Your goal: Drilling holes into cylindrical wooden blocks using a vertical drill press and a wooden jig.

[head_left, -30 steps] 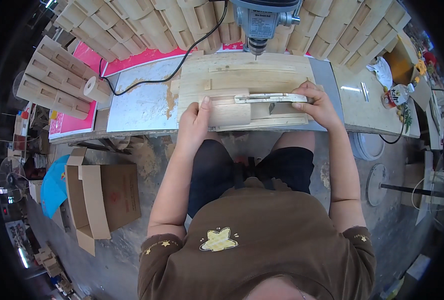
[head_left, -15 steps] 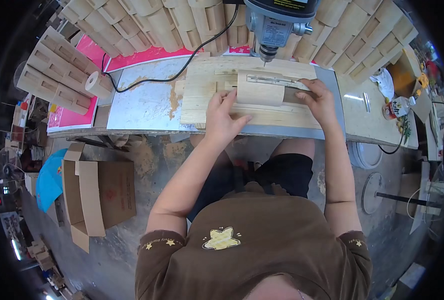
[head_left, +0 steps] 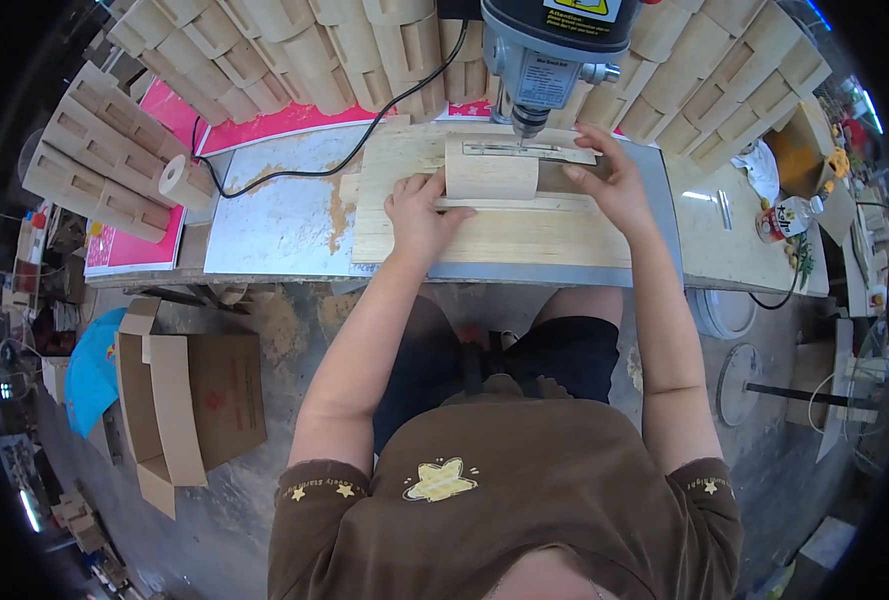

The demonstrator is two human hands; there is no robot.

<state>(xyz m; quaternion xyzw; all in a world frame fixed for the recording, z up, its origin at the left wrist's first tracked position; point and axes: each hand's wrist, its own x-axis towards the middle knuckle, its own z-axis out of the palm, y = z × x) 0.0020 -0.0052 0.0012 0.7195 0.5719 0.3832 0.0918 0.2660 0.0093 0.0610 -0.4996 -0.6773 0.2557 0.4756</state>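
A pale wooden cylinder lies on its side on a wooden board jig. Along its upper face runs a narrow slotted strip that reaches past the cylinder's right end. Right above the strip is the chuck of a bench drill; its bit tip is too small to place exactly. My left hand rests at the cylinder's left end, fingertips against it and thumb stretched apart along the near side. Around the strip's right end, my right hand is open, with index finger and thumb spread.
Stacked wooden cylinders with cut-out slots line the back of the bench, and more stand at the left. A black cable crosses the bench. At right stands a bottle. An opened cardboard box sits on the floor.
The cylinder and strip have shifted away from me, under the drill chuck. Both hands went along with them; my right fingers have spread off the strip's end.
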